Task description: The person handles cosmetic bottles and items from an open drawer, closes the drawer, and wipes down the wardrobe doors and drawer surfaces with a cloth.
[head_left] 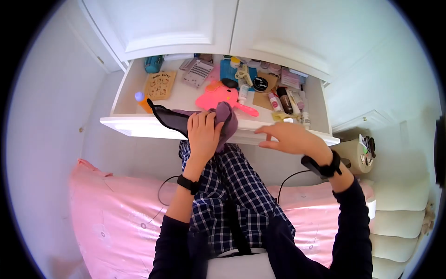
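My left hand (203, 135) grips a purple fabric item with a black mesh-like panel (226, 122) above my lap, at the front edge of the drawer (132, 124). Its exact kind is unclear; the black part sticks out to the left and the purple part bunches up to the right of my fingers. My right hand (290, 138) hovers near the drawer's front edge on the right, fingers apart and holding nothing. Inside the pulled-out drawer, just beyond the fabric, lies a bright pink cat-shaped item with a handle (216, 98).
The drawer also holds a Hello Kitty wooden-looking board (160, 85), an orange bottle with a lilac cap (143, 101), a clear case (198, 73), a dark tube (284, 100) and several small bottles. White cabinet doors (172, 23) stand behind. I sit on a pink-covered bed (121, 214).
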The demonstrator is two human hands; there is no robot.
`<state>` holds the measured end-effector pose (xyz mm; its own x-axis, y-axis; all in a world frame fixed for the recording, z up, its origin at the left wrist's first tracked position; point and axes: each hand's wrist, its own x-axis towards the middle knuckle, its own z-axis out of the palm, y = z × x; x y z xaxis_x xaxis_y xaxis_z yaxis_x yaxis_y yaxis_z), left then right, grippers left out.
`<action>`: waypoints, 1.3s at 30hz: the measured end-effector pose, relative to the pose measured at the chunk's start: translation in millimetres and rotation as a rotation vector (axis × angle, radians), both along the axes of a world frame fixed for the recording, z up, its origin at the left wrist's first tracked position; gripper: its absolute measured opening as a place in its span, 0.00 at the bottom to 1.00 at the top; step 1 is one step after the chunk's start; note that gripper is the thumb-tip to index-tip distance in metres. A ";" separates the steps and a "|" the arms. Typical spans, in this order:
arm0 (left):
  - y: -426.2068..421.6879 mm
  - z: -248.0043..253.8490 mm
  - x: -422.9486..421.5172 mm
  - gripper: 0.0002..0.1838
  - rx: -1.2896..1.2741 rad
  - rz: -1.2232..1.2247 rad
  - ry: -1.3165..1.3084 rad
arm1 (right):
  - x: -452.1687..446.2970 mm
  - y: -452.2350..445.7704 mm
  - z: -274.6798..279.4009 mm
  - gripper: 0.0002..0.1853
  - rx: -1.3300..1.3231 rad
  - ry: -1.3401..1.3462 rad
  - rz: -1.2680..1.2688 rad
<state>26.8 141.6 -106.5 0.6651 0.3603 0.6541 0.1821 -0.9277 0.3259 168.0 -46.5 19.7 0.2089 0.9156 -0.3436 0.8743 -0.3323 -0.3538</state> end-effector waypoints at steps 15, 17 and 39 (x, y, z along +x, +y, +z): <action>-102.2 2.1 58.4 0.26 0.126 -0.334 0.066 | -73.2 -177.2 -79.4 0.23 0.259 0.407 -0.639; -94.8 -4.0 56.1 0.26 0.097 -0.374 0.078 | -66.2 -152.5 -62.9 0.25 0.426 0.279 -0.648; -78.8 2.5 49.5 0.07 0.131 -0.171 0.097 | -93.5 -132.1 -68.3 0.22 0.456 0.236 -0.645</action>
<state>76.3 62.8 -104.0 0.7709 0.1535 0.6182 0.0431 -0.9809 0.1897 74.5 -178.7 -48.7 0.7101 0.7009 -0.0674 0.4470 -0.5227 -0.7259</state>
